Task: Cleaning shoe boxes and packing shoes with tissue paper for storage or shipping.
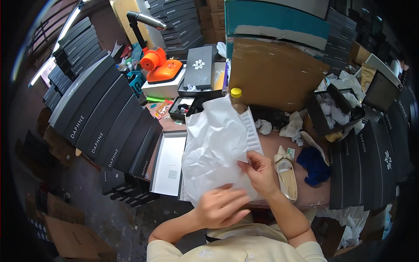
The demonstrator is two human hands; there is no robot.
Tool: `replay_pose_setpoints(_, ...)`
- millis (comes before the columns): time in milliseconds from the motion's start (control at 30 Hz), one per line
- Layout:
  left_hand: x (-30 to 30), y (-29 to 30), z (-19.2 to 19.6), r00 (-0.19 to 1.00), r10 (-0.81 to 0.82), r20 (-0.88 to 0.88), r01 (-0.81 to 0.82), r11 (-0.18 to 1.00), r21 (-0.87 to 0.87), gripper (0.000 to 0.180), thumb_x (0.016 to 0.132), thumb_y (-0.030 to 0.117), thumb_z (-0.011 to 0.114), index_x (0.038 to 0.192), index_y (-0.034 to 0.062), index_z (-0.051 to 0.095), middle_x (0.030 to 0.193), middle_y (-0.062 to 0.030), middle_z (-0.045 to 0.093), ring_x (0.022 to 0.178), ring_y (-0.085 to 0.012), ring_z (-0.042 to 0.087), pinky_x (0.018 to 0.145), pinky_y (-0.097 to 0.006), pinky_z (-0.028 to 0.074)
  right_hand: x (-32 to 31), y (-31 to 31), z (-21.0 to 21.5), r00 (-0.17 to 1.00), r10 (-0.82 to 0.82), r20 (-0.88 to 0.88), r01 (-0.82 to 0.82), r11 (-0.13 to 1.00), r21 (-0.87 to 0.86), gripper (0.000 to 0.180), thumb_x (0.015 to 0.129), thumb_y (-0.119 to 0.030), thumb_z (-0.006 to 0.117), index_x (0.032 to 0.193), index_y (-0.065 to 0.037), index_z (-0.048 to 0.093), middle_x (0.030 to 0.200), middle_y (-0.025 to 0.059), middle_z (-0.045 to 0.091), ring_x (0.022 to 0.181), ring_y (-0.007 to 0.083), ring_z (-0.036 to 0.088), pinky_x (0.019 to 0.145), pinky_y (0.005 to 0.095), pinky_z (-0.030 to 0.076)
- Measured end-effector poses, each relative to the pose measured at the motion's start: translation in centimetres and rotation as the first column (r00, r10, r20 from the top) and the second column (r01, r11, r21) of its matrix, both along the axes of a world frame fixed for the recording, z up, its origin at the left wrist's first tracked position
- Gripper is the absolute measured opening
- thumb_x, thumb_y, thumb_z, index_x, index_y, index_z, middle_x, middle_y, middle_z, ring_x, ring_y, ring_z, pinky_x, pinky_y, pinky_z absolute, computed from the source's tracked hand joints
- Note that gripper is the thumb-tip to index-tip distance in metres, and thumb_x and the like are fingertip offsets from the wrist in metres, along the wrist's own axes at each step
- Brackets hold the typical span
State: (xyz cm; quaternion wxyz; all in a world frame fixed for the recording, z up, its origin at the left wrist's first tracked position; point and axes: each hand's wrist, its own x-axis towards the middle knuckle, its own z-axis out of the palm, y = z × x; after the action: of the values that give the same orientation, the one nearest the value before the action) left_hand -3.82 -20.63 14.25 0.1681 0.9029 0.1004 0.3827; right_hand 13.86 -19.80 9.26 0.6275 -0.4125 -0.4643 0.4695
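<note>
A large crumpled sheet of white tissue paper [214,148] spreads before me at the front of the table. My right hand [262,172] pinches its right edge between thumb and fingers. At the paper's lower edge, my left hand [222,205] has its fingers stretched out, slightly smeared by motion; whether it touches the sheet is hard to tell. Left of the paper lies an open shoebox part [168,161] with a white inside, partly covered. A cream flat shoe with a bow [286,177] rests just right of my right hand, beside a dark blue cloth [313,166].
Stacked dark shoeboxes [102,118] rise at the left, and more boxes [366,166] stand at the right. Behind the paper are a yellow-capped bottle [236,93] and a brown cardboard panel [275,74]. An orange device [163,70] sits at the back left.
</note>
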Motion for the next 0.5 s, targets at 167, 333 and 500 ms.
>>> replay_pose_setpoints(167,-4.4,8.8,4.5,0.694,0.652,0.305,-0.355,0.679,-0.643,0.036,0.095,0.030,0.040,0.105,0.0007,0.058,0.068,-0.0099,0.057,0.046,-0.0095,0.047,0.042,-0.020,0.033,4.6,-2.0,0.8,0.998,-0.056,-0.008,0.055,0.956,0.288,0.018,0.080,0.012,0.057,0.092,0.001,0.063,0.088,0.0025,0.061,0.083,0.0082,0.056,0.075,0.0207,0.044)
replay_pose_setpoints(333,-1.2,15.9,3.5,0.957,-0.129,-0.260,-0.256,0.045,-0.966,0.067,0.089,0.060,0.036,0.119,0.0021,0.053,0.055,-0.0149,0.056,0.031,-0.0093,0.038,0.032,-0.022,0.026,6.0,-3.7,4.2,0.910,-0.190,0.367,0.001,0.889,0.458,0.035,0.061,0.021,0.043,0.081,0.001,0.064,0.089,0.0083,0.063,0.080,0.0171,0.059,0.068,0.0246,0.045)
replay_pose_setpoints(500,4.3,20.2,1.0,0.942,-0.331,-0.049,0.086,0.381,-0.921,0.022,0.085,0.013,0.058,0.102,0.0000,0.063,0.081,-0.0044,0.065,0.067,-0.0101,0.061,0.058,-0.025,0.050,8.2,-5.5,8.5,0.637,-0.365,0.679,-0.142,0.811,0.568,0.031,0.068,0.007,0.060,0.098,-0.002,0.065,0.103,0.0098,0.062,0.097,0.0264,0.056,0.080,0.0332,0.045)
